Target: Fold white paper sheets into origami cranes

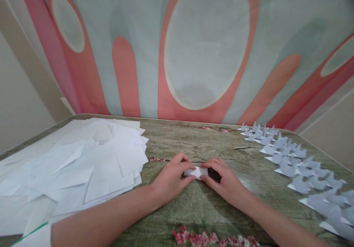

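A small folded piece of white paper (197,172) is held just above or on the table, near the middle of the view. My left hand (173,175) pinches its left end between thumb and fingers. At the right end, the thumb and fingertips of my right hand (224,178) grip it too. Creases meet near the paper's centre. The fingertips cover its two ends.
Loose white sheets (83,166) lie in a wide overlapping pile on the left. Several folded white paper figures (287,166) stand in rows along the right. The wood-patterned table (177,136) has printed pink flowers; a patterned backdrop (149,55) rises behind it.
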The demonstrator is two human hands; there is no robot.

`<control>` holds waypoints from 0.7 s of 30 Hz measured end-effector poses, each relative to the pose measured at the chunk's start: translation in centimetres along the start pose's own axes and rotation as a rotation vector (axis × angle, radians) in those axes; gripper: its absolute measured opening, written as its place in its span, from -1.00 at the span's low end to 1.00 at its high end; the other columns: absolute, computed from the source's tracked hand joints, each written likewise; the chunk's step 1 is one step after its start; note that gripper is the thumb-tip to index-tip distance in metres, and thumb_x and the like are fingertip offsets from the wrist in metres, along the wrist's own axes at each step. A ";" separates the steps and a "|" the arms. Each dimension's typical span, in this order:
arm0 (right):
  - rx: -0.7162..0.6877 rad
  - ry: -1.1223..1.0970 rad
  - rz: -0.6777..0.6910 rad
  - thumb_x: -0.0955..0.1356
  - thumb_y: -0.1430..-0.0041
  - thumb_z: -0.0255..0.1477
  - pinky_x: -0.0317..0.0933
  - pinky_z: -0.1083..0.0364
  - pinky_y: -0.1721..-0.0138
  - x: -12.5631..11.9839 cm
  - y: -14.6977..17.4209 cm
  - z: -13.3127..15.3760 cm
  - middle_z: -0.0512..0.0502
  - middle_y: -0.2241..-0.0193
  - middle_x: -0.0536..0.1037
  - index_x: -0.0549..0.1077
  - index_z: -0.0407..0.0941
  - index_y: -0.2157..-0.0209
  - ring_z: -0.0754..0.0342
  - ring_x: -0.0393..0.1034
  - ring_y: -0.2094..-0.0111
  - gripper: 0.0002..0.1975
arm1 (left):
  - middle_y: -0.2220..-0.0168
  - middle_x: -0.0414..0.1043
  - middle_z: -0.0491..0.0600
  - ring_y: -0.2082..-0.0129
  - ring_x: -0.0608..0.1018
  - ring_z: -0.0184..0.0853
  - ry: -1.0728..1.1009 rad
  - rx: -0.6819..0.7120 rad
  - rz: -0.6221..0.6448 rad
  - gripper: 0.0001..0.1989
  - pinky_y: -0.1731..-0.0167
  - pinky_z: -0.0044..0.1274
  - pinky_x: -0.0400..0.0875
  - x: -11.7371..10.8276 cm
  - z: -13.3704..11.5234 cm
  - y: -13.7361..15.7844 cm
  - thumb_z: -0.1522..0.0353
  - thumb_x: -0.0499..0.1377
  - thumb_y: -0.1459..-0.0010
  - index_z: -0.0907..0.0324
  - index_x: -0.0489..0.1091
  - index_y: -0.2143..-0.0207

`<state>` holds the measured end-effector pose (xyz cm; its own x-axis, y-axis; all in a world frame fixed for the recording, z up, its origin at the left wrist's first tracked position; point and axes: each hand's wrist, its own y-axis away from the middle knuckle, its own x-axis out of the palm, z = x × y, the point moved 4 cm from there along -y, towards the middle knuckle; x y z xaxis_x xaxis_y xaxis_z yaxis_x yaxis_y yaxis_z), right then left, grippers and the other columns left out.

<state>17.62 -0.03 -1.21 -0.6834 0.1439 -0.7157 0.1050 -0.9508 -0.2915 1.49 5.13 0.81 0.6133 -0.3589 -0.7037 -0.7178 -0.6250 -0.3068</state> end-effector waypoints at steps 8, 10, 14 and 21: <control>-0.024 0.036 -0.001 0.30 -0.11 -0.42 0.17 0.00 0.18 0.0 0.0 0.5 -0.10 0.30 0.42 0.42 -0.06 0.21 -0.01 0.27 0.21 -0.82 | 0.25 0.28 -0.04 0.24 0.38 -0.37 -0.141 0.005 0.058 -0.90 0.19 -0.53 0.31 0.0 0.1 0.1 0.38 0.15 -0.09 0.20 0.41 0.32; -0.024 0.043 -0.010 0.29 -0.12 -0.42 0.17 -0.01 0.18 0.0 0.1 0.4 -0.11 0.31 0.41 0.42 -0.06 0.21 -0.01 0.26 0.21 -0.82 | 0.24 0.29 -0.03 0.24 0.39 -0.36 -0.161 0.018 0.072 -0.89 0.18 -0.53 0.31 0.1 0.2 0.1 0.37 0.13 -0.11 0.20 0.40 0.30; -0.040 0.062 -0.018 0.28 -0.13 -0.41 0.18 -0.02 0.19 0.0 0.1 0.1 -0.12 0.31 0.40 0.44 -0.05 0.20 -0.02 0.26 0.21 -0.81 | 0.22 0.31 -0.04 0.22 0.40 -0.35 -0.218 0.039 0.094 -0.86 0.17 -0.52 0.31 0.2 0.3 0.1 0.36 0.09 -0.15 0.16 0.40 0.26; -0.054 0.083 -0.011 0.25 -0.16 -0.41 0.19 -0.01 0.19 0.2 0.1 -0.2 -0.12 0.31 0.39 0.46 -0.05 0.21 0.00 0.26 0.21 -0.80 | 0.24 0.37 -0.03 0.23 0.42 -0.33 -0.363 0.087 0.139 -0.80 0.16 -0.51 0.32 0.5 0.1 0.1 0.33 0.02 -0.20 0.17 0.42 0.27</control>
<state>17.62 -0.05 -1.48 -0.6223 0.1784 -0.7621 0.1385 -0.9332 -0.3316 1.66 4.97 0.33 0.3631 -0.1577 -0.9183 -0.8203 -0.5214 -0.2348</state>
